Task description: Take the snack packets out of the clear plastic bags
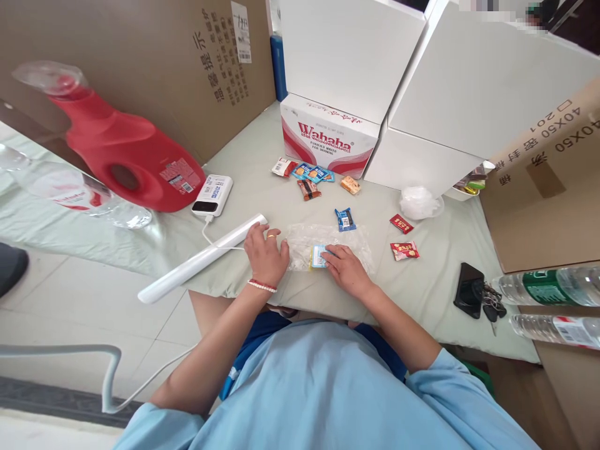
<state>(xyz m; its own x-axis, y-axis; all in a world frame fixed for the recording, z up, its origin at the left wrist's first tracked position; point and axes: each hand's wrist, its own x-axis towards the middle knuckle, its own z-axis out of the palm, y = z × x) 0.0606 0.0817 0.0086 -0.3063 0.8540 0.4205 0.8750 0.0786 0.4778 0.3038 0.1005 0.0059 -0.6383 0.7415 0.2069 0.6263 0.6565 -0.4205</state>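
A clear plastic bag (349, 240) lies flat on the pale green cloth (422, 287) in front of me. A small light-blue snack packet (319, 256) sits at or inside the bag's near edge. The fingers of my right hand (344, 269) press down on that packet. My left hand (266, 253) rests with curled fingers on the bag's left end, right beside the tip of a long white bar-shaped device (201, 259). A beaded bracelet circles my left wrist.
Several small snack packets (312, 178) lie scattered further back, with a blue one (345, 219) and two red ones (404, 250) nearer. A power bank (213, 195), red detergent jug (126, 159), Wahaha box (328, 137), white boxes, crumpled plastic (419, 201), phone and keys (471, 290), bottles (548, 287) surround them.
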